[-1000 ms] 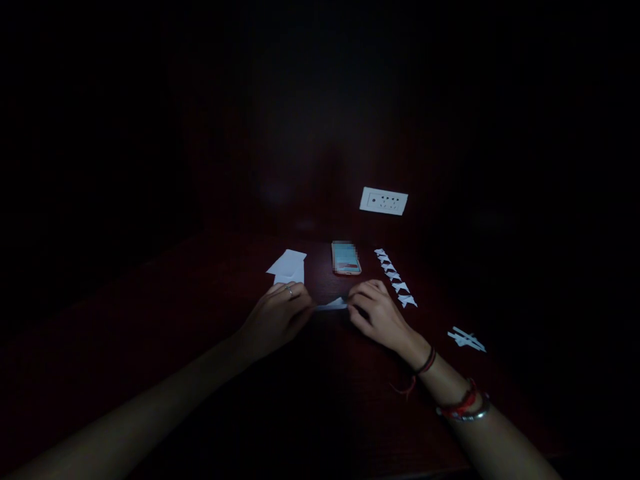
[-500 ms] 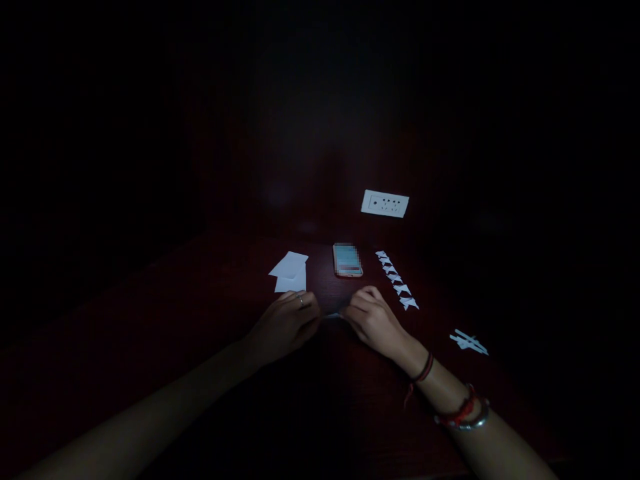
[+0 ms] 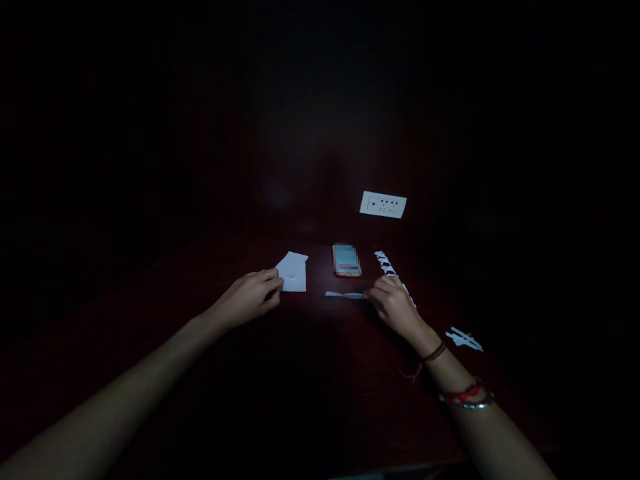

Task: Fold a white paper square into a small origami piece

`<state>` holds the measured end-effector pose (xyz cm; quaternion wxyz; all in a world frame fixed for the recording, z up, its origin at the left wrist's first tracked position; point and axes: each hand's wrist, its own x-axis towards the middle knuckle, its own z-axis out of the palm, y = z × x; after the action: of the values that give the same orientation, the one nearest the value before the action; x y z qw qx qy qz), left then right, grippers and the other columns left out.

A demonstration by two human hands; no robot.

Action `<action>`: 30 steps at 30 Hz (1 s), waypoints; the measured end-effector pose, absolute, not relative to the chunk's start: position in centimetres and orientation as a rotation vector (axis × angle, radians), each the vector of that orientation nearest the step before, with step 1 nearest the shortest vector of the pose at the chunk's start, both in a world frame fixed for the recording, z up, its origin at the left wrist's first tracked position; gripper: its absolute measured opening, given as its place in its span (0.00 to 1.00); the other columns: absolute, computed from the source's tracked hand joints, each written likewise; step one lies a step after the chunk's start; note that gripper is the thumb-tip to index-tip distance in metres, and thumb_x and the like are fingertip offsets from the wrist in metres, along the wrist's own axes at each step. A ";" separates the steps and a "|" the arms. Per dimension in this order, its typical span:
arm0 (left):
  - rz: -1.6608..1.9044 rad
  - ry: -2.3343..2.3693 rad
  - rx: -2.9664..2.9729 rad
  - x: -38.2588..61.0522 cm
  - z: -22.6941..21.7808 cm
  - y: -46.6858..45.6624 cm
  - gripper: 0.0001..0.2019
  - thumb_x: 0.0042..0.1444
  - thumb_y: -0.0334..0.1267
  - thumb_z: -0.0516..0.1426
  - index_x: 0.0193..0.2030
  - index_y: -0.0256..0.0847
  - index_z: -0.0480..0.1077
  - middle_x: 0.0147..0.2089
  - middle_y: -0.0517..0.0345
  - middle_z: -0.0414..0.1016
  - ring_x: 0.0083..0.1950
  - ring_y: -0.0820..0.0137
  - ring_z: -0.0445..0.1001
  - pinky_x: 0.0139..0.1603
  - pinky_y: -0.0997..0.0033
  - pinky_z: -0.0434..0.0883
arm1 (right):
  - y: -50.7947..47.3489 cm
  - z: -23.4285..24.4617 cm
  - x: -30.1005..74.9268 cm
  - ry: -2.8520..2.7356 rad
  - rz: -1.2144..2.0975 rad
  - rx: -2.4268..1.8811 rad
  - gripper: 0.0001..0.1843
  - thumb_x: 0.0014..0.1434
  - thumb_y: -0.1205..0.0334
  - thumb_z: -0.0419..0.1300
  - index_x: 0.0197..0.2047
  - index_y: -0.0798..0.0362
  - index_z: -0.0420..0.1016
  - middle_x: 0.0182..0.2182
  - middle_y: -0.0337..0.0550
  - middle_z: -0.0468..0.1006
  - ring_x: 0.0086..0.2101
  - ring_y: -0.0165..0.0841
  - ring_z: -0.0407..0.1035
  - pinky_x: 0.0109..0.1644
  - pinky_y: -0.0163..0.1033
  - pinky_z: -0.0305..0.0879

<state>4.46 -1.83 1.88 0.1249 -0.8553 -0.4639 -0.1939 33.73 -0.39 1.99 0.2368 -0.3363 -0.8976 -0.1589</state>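
Note:
My right hand [image 3: 395, 305] pinches one end of a narrow white paper strip [image 3: 345, 295], which points left, level with the tabletop. Fingers curled together, my left hand [image 3: 254, 295] is at the left edge of two overlapping white paper sheets [image 3: 295, 275]. It overlaps their corner in view; whether it grips them is hidden. Beyond my right hand a row of small folded white paper pieces [image 3: 384, 261] runs away along the table, partly covered by that hand.
A phone [image 3: 347, 260] with a lit, blurred screen lies at the back middle. Several loose paper strips [image 3: 465, 339] lie in a pile at the right. A white socket plate [image 3: 383, 205] is on the back wall. The dark red table [image 3: 310, 373] is dimly lit.
My hands have moved apart. The left let go of the strip and went left to the sheets; the right moved right and farther away, carrying the strip.

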 end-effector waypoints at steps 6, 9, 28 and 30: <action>-0.811 -1.374 -2.635 6.2 1.4 -2.2 0.10 0.56 0.37 0.44 0.38 0.42 0.64 0.39 0.59 0.64 0.39 0.72 0.64 0.41 0.73 0.62 | 0.0 1.3 33.3 -2.513 -0.198 -0.709 0.15 0.52 0.73 0.50 0.41 0.51 0.68 0.34 0.44 0.70 0.38 0.33 0.59 0.44 0.43 0.52; -0.835 -1.291 -2.792 7.8 1.2 -3.0 0.11 0.57 0.36 0.43 0.43 0.42 0.62 0.43 0.59 0.65 0.43 0.72 0.64 0.44 0.73 0.61 | -0.2 1.0 32.7 -2.547 -0.038 -0.633 0.14 0.52 0.74 0.49 0.40 0.52 0.69 0.37 0.43 0.69 0.41 0.33 0.59 0.46 0.42 0.54; -0.458 -0.754 -3.013 10.1 -0.2 -5.0 0.14 0.56 0.36 0.48 0.49 0.52 0.60 0.51 0.59 0.59 0.56 0.65 0.52 0.56 0.56 0.43 | -0.5 -0.2 30.7 -2.401 0.320 -1.146 0.15 0.48 0.54 0.55 0.35 0.55 0.68 0.29 0.42 0.68 0.30 0.29 0.63 0.34 0.33 0.58; -0.412 -0.781 -3.032 10.2 0.0 -5.2 0.14 0.55 0.38 0.48 0.49 0.54 0.59 0.53 0.59 0.57 0.55 0.65 0.53 0.55 0.56 0.45 | -0.7 -0.2 30.5 -2.424 0.309 -1.186 0.16 0.45 0.54 0.57 0.35 0.55 0.68 0.30 0.43 0.68 0.31 0.30 0.63 0.35 0.33 0.58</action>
<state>10.21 -5.24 0.02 -0.0081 -0.9601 -0.2474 -0.1304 30.49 -0.72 -0.20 0.2113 -0.4268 -0.8722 0.1111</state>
